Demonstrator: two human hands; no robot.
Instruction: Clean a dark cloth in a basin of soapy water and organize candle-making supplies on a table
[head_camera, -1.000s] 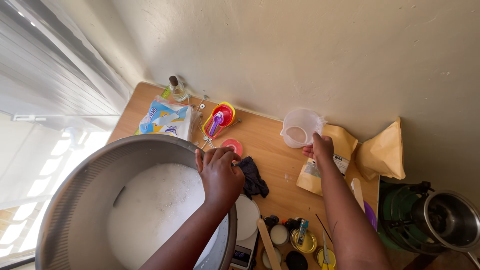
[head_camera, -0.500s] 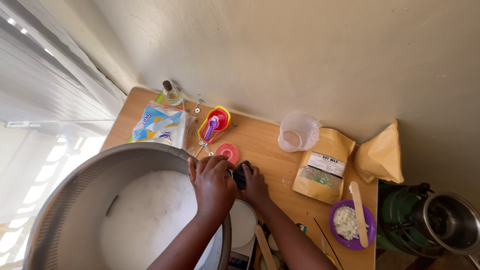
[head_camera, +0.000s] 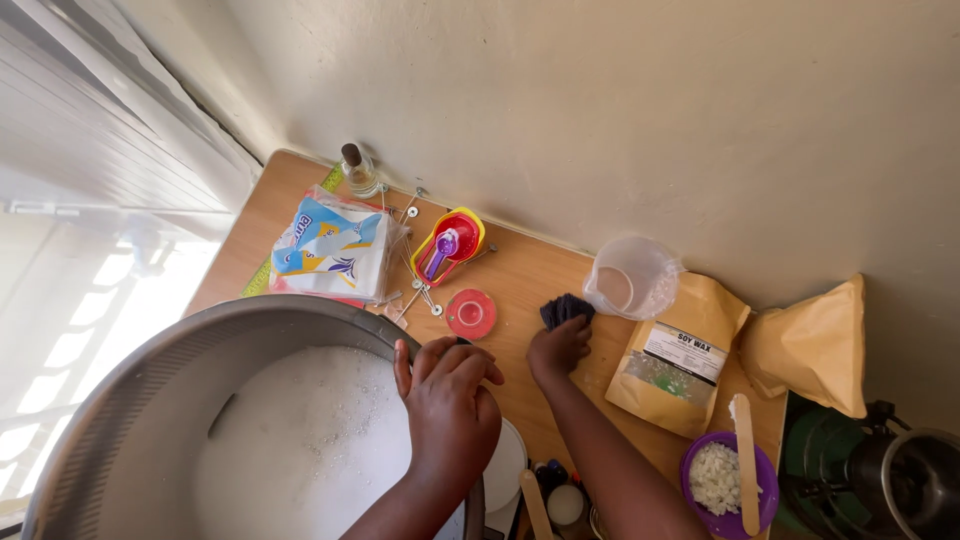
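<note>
Right hand: (head_camera: 560, 347) sits on the table, fingers curled down over a dark cloth (head_camera: 566, 308), so it's clamped on that, pressing it flat to the wood.
Cloth: pokes out past the fingertips on the wall side, so it lies straight ahead of the hand, away from the person. It's bunched up, no real long axis to speak of.
Cloth vs jug: cloth is just beside the clear jug (head_camera: 630, 277), on its left, close but I can't tell if they touch.
Left hand: (head_camera: 452, 405) is at the basin rim (head_camera: 300, 310), fingers bent together over the edge. Whether it's actually gripping the rim or just resting there, can't tell from this angle.
Nearer hand: right one, easily. Left is well apart from the cloth, back toward the person.
Basin: big metal one, full of white foam, left of the jug and nearer the person.
Red lid: (head_camera: 471, 313) small round thing between the basin and the cloth.
Wax bag: (head_camera: 675, 360) brown pouch just right of the jug, lying flat.
Purple bowl: (head_camera: 725, 482) right of the jug and nearer the person, white flakes in it, wooden stick (head_camera: 745, 460) lying across.
Measuring cups: (head_camera: 448, 245) colourful nested set, left of the jug by the wall.
Tissue pack: (head_camera: 333, 248) further left again.
</note>
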